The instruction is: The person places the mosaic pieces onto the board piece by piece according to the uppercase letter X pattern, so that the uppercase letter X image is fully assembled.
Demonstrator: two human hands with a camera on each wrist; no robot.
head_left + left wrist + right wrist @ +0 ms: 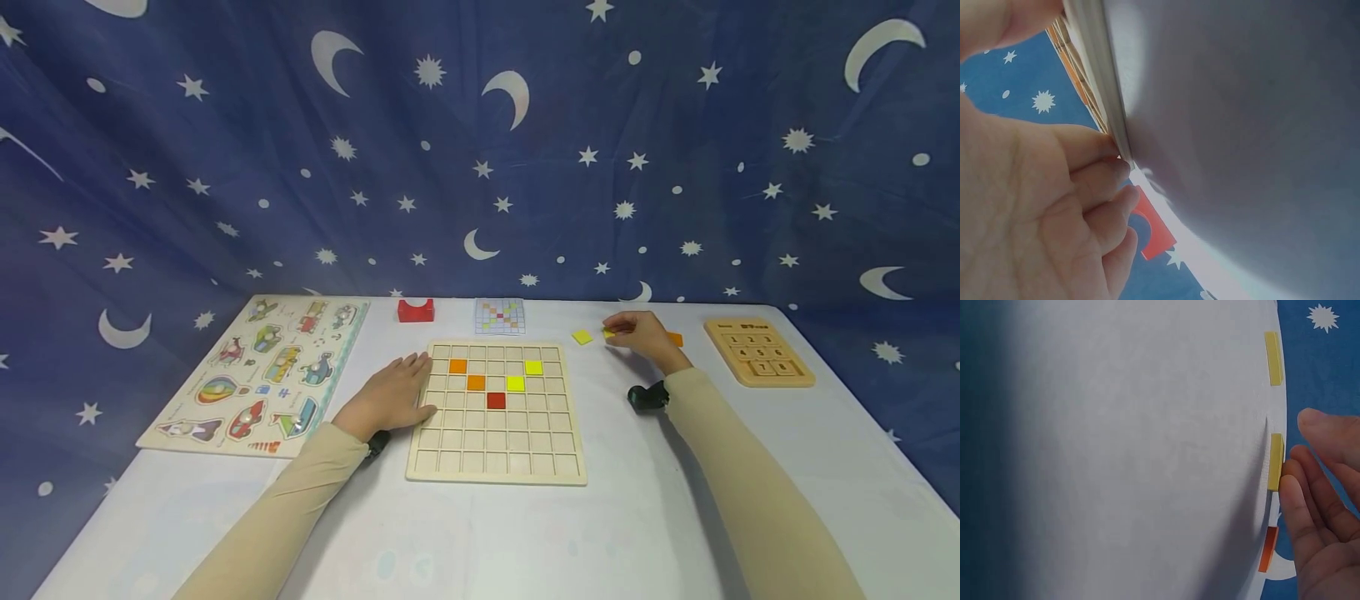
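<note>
A wooden grid board (497, 440) lies mid-table, with two orange tiles, two yellow tiles and a red tile (496, 401) set in its cells. My left hand (388, 398) rests on the board's left edge, fingers extended; the left wrist view has its fingertips against the board's side. Right of the board, my right hand (647, 335) touches a loose yellow tile (1275, 462) on the table with its fingertips. Its thumb is apart from that tile in the right wrist view. Another yellow tile (582, 337) lies to the left, and an orange tile (676, 339) is partly hidden behind the hand.
Behind the board lie a printed pattern card (499, 317) and a red block with a curved notch (416, 311). A vehicle picture puzzle (258, 379) is at the left, a wooden number board (759, 352) at the right. A starry blue curtain (420, 183) hangs behind the table.
</note>
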